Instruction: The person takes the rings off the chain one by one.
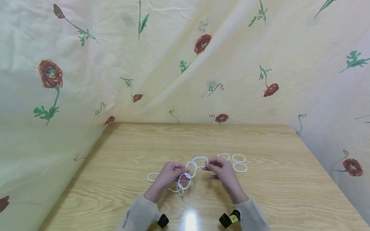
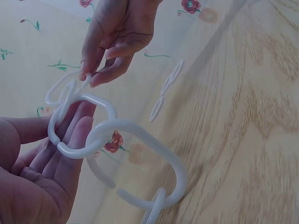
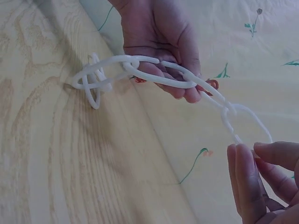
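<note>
A chain of white plastic links [image 2: 174,161] hangs between both hands above the table. My left hand [image 1: 168,175] holds the chain part way along, a link lying between its thumb and fingers. Farther right, my right hand [image 1: 222,170] pinches the end link [image 1: 200,157] between thumb and fingertips. In the right wrist view that end link [image 3: 258,120] is looped through its neighbour. Small gaps show in the sides of some links. The chain's lower part droops below my left hand toward the table.
Beyond my right hand, several loose white links [image 1: 246,167] lie on the wooden table [image 1: 289,192]. Another white link [image 1: 148,177] lies left of my left hand, partly hidden by it. A flowered cloth [image 1: 162,64] hangs behind the table.
</note>
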{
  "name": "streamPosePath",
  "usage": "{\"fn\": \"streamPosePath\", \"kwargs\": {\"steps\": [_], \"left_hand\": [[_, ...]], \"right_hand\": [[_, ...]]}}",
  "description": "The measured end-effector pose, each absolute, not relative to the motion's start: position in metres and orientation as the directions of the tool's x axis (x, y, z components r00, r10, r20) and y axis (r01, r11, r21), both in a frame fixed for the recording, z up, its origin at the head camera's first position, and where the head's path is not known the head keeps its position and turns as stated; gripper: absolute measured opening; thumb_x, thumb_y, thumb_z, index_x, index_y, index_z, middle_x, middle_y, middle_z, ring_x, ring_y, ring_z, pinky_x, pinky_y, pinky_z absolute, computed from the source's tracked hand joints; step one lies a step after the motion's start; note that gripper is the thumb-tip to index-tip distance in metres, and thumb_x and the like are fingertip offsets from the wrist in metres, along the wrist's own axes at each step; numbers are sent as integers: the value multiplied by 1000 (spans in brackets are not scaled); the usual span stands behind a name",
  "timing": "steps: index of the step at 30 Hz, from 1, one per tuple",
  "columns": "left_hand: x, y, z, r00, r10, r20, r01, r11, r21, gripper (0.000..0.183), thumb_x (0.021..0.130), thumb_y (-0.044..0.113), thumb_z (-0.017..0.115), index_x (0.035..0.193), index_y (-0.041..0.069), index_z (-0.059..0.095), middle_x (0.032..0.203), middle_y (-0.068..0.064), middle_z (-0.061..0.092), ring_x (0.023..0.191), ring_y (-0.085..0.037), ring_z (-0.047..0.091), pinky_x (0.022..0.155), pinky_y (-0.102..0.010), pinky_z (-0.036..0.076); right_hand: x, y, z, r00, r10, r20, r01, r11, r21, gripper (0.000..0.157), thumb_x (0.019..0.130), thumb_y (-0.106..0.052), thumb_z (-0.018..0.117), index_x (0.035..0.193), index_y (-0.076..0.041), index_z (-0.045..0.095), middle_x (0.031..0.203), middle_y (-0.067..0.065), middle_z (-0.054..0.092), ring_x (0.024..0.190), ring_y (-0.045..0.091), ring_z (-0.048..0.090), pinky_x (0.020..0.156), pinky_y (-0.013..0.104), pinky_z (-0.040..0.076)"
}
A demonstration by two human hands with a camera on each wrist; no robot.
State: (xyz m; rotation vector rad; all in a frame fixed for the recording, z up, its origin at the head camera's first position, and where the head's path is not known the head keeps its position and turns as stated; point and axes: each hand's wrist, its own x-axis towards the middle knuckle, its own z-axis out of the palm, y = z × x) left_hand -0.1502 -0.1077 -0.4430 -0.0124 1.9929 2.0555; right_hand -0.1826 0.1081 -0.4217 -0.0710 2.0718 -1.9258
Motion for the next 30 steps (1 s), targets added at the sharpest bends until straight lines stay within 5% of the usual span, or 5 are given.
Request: {"fn": "streamPosePath", "kwargs": {"steps": [12,30], "left_hand": [[-150,-105,-440,-971,141,-195,-197,1,980,28,94,7,59,109,-17,61,93,-22,73,62,-4,67,69,-29,61],[-152,-100,-442,-978,98,-184,-188,-33,982,24,93,2,59,106,-19,61,90,-25,73,60,-2,66,64,-22,60]], "right_hand": [[-177,103,-428,-954,-251,-166,158,52,-986,12,87,-2,68,98,4,65,85,0,70,80,8,70,66,30,62],[-174,100,-427,-951,-273,-145,133,64,-989,21,88,1,66,104,13,61,87,1,70,82,9,69,65,28,61]]}}
